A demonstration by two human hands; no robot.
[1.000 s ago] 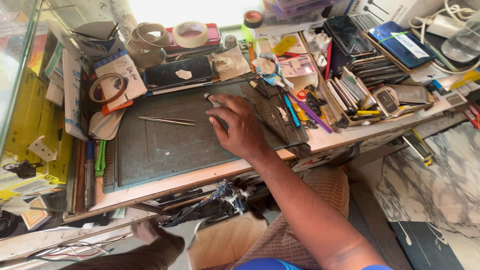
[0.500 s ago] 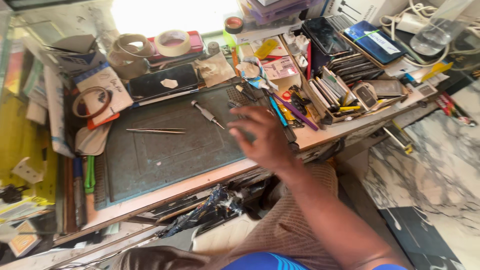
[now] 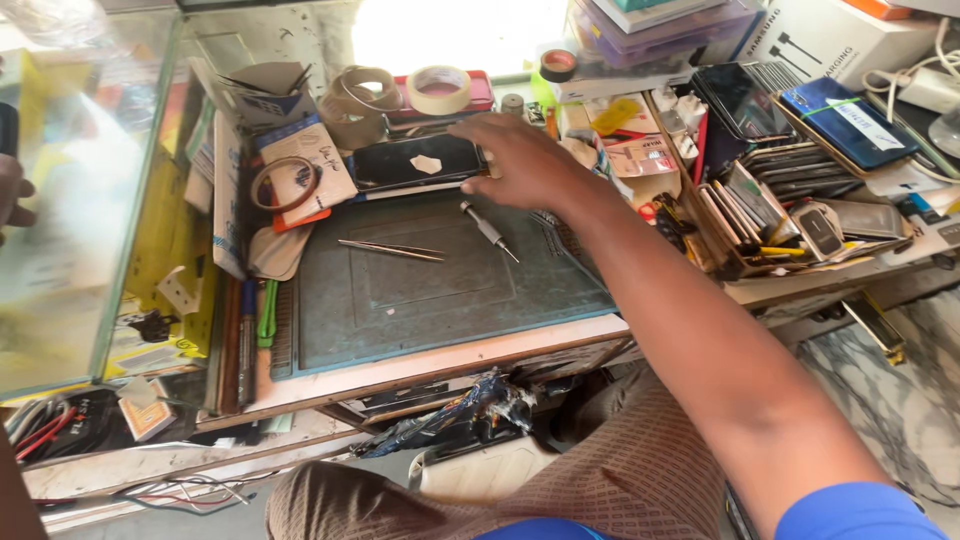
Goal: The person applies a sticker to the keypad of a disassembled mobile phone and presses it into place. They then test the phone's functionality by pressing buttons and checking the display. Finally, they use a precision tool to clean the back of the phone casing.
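My right hand (image 3: 525, 160) reaches across the bench with its fingers spread and nothing in it. Its fingertips are at the right end of a dark phone (image 3: 415, 160) that lies flat at the back edge of a grey-green work mat (image 3: 440, 300). A small screwdriver (image 3: 487, 230) lies on the mat just below the hand. Thin metal tweezers (image 3: 390, 249) lie to its left. Only a sliver of my left hand (image 3: 10, 190) shows at the far left edge, beside a glass case; its fingers are cut off.
Tape rolls (image 3: 440, 90) and paper packets sit behind the phone. A rack of stacked phones and parts (image 3: 770, 190) crowds the right side. The glass case (image 3: 90, 200) stands on the left. Pens (image 3: 262, 315) lie along the mat's left edge.
My right hand has left the right part of the mat and moved up and back to the phone. The screwdriver now lies free on the mat. The camera has tilted.
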